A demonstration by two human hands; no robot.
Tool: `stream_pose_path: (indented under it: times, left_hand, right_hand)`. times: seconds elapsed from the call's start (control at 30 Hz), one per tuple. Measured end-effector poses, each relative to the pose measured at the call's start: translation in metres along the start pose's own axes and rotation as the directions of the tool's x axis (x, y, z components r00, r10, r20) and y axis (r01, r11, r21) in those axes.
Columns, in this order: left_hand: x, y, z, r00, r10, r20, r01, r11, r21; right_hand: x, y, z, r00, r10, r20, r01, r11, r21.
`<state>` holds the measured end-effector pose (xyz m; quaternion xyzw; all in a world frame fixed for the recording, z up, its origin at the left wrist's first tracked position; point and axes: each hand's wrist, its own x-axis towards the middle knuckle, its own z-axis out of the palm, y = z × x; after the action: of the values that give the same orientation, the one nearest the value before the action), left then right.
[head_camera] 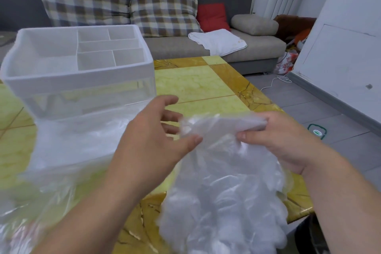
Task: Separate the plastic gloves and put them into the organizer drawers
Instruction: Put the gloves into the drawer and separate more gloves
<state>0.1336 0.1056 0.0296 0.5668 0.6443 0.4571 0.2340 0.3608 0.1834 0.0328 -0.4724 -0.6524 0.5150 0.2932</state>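
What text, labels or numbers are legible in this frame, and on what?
None legible.
Too blurred to read: green label on the floor item.
Too small to read: print on the red-printed bag by the sofa.
No markings visible on the organizer or the gloves.

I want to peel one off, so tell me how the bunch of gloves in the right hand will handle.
Probably floppy: the gloves droop and crumple below where the right hand pinches them. Likely very light, since the film is thin and see-through. The glossy, bunched layers may cling together or slip.
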Motion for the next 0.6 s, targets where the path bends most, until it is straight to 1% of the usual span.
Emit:
stream_pose_path:
  times: [0.07, 0.13, 0.17, 0.23, 0.27, 0.33, 0.4, 0.47, 0.53, 0.6]
  left_hand:
    - [-0.002, 0.0, 0.001, 0.993, -0.082, 0.08, 0.093, 0.986, -0.137]
    - [-0.004, 0.0, 0.007, 0.979, -0.086, 0.185, 0.117, 0.979, -0.166]
    - [-0.005, 0.0, 0.01, 0.981, -0.07, 0.183, 0.099, 0.982, -0.159]
    - [-0.008, 0.002, 0.016, 0.994, -0.05, 0.1, 0.068, 0.982, -0.178]
    - [-0.009, 0.003, 0.017, 0.994, -0.069, 0.085, 0.086, 0.973, -0.214]
    - [-0.01, 0.0, 0.021, 0.982, -0.137, 0.133, 0.173, 0.933, -0.317]
    - [-0.012, 0.001, 0.023, 0.972, -0.176, 0.158, 0.222, 0.908, -0.354]
    - [-0.012, 0.002, 0.023, 0.974, -0.198, 0.108, 0.225, 0.891, -0.393]
    - [-0.012, 0.003, 0.025, 0.976, -0.211, 0.05, 0.213, 0.885, -0.413]
    - [-0.012, 0.005, 0.025, 0.975, -0.22, 0.024, 0.21, 0.887, -0.411]
  right_hand:
    - [-0.001, 0.002, -0.002, 1.0, 0.007, 0.008, -0.008, 0.994, 0.109]
    - [0.0, 0.003, -0.001, 1.0, 0.009, 0.007, -0.01, 0.985, 0.173]
    - [0.0, 0.004, -0.001, 1.0, 0.003, 0.01, -0.004, 0.982, 0.191]
    - [0.002, 0.004, 0.0, 1.0, -0.01, 0.026, 0.005, 0.981, 0.196]
    - [0.001, 0.003, 0.001, 0.999, -0.021, 0.039, 0.013, 0.98, 0.199]
    - [0.001, 0.002, 0.003, 0.997, -0.04, 0.059, 0.029, 0.981, 0.192]
    - [0.002, 0.003, 0.004, 0.997, -0.049, 0.051, 0.04, 0.987, 0.155]
    - [0.004, 0.004, 0.005, 0.999, -0.044, 0.017, 0.041, 0.992, 0.118]
    - [0.004, 0.003, 0.006, 0.999, -0.042, -0.003, 0.042, 0.991, 0.127]
    - [0.003, 0.0, 0.006, 0.999, -0.046, 0.004, 0.045, 0.987, 0.153]
